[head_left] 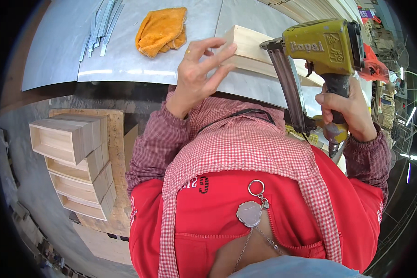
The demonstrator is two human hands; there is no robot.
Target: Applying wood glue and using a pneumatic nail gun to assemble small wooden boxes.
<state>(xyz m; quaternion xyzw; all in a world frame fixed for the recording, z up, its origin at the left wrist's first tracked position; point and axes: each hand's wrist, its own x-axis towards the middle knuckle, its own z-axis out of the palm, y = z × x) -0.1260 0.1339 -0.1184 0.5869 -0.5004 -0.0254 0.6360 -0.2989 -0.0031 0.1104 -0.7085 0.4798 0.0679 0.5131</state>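
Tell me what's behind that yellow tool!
Behind the yellow tool, gripped by the right hand, parts of a pale wooden piece and grey tabletop show. Whatever the tool and hand cover can't be seen.

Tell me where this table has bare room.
Bare tabletop shows between the metal strips and orange cloth, and left of the strips. Crowded rightward: left hand by the wooden piece, nail gun in right hand.

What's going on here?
A person's right hand grips a yellow nail gun, its nose at a pale wooden piece on the bench. The left hand is by the piece's end, fingers spread. An orange cloth lies nearby, and wooden boxes are stacked to the left.
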